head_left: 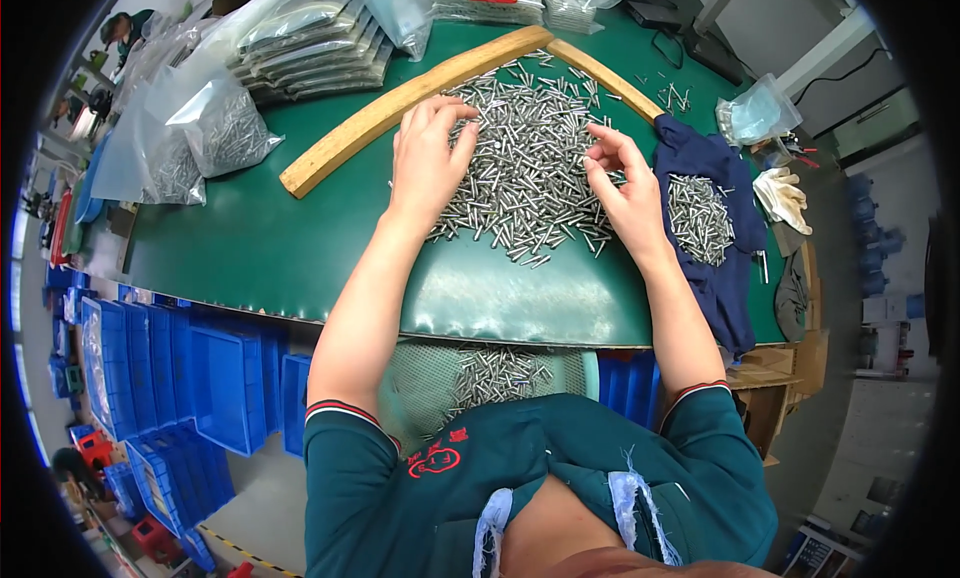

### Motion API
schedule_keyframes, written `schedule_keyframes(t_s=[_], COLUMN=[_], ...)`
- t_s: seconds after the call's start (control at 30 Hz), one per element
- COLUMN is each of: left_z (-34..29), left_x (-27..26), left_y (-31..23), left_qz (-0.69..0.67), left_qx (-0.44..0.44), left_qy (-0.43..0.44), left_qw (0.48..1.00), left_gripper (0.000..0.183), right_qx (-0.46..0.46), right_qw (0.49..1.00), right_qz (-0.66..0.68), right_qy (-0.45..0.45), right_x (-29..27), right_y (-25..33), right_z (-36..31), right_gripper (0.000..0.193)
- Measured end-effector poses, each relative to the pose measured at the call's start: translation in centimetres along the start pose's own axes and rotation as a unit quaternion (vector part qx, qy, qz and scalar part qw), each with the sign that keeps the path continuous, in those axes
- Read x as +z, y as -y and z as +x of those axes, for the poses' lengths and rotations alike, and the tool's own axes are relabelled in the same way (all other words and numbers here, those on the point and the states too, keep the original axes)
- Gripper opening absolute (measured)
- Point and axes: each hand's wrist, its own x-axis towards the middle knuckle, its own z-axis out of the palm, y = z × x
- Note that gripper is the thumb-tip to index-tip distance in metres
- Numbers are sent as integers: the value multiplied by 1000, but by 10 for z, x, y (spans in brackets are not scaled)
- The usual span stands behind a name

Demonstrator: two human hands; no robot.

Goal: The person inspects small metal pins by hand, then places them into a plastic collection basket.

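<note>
A big heap of small metal pins (530,158) lies on the green table (250,238), fenced at the back by two wooden strips (400,103). My left hand (430,158) rests palm down on the heap's left side, fingers spread among the pins. My right hand (625,183) sits at the heap's right edge with fingertips pinched together on a few pins. A smaller batch of pins (698,216) lies on a dark blue cloth (725,278) just right of that hand. More pins (495,373) sit in a mesh tray on my lap below the table edge.
Clear plastic bags of pins (215,128) and stacked filled bags (310,48) lie at the back left. A small bag (760,110) and white gloves (782,198) are at the right. Blue plastic crates (170,378) stand on the floor to the left.
</note>
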Motion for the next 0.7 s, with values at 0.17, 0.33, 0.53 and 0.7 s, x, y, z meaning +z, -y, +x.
schedule_keyframes(t_s=[0.17, 0.33, 0.53, 0.7], left_z=[-5, -7, -8, -9], left_x=[3, 1, 10, 13], left_y=[-2, -12, -16, -15], left_qz=[-9, 83, 149, 139], left_qx=[24, 74, 113, 99], left_qy=[43, 104, 97, 105], left_qw=[999, 988, 978, 980], left_gripper=[12, 14, 23, 17], right_qx=[17, 19, -12, -14], right_qw=[998, 997, 999, 997], right_qz=[60, 44, 9, 5], right_qy=[33, 57, 49, 75], right_x=[4, 8, 14, 14], right_y=[5, 5, 7, 7], right_z=[-6, -8, -7, -7], right_gripper=[38, 42, 45, 45])
